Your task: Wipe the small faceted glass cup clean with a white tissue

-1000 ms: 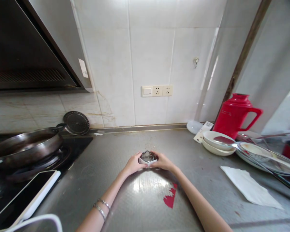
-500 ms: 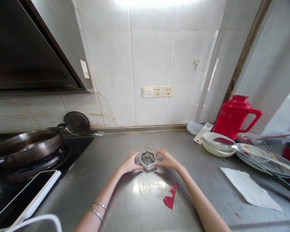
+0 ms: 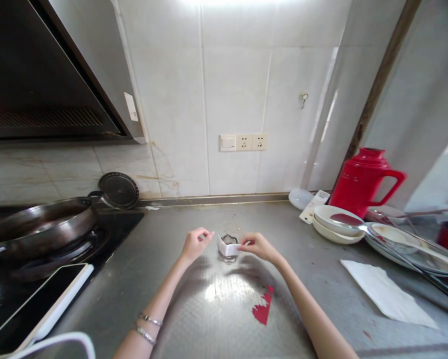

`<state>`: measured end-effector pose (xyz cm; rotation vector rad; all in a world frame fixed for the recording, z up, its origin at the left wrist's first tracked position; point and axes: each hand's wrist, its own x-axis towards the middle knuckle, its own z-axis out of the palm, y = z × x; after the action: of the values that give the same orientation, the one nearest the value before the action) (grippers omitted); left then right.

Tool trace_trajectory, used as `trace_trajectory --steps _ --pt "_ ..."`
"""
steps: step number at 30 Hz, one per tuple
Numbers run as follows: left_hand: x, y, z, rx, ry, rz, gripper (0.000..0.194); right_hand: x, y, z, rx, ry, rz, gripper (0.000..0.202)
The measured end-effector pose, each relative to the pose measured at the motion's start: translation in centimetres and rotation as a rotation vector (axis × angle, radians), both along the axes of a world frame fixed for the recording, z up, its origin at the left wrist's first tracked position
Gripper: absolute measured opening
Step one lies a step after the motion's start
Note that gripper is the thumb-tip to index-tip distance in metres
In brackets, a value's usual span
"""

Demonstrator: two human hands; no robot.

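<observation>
A small clear glass dish with a dark, angular rim sits on the steel counter between my hands. A white paper-like strip bends around its near side, raised so that glass shows below it. My right hand pinches the strip's right end between thumb and fingers. To the left of the dish, my left hand is closed in a pinch, its fingertips just apart from the strip's left end. Whether anything is in that pinch I cannot make out. Two bracelets circle my left forearm.
A torn red scrap lies on the counter. At left are a pan on the stove and a phone. At right are a white sheet, stacked bowls and a red thermos.
Both hands were curved around the dish with the white strip low against it. Now the strip is higher on the near side, and my left fingers have come away and closed.
</observation>
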<state>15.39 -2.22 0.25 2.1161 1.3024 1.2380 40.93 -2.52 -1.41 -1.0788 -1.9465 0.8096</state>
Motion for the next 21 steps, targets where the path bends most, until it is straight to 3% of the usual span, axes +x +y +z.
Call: trace_trajectory --steps 8,15,19,21 --pt "2.5 -1.8 0.0 -0.179 -0.126 -0.232 0.033 -0.7 0.0 0.1 0.028 0.21 -0.048 0.037" --pt "3.4 -2.1 -0.4 -0.208 -0.149 -0.208 0.034 -1.2 -0.3 0.1 0.033 0.26 -0.085 0.034" --pt "3.4 -2.1 -0.6 -0.211 -0.169 -0.194 0.039 -1.6 -0.5 0.3 0.002 0.379 -0.12 0.056" --pt "3.4 -2.1 -0.7 -0.223 -0.173 -0.179 0.041 -1.9 -0.7 0.4 -0.065 0.423 -0.063 0.055"
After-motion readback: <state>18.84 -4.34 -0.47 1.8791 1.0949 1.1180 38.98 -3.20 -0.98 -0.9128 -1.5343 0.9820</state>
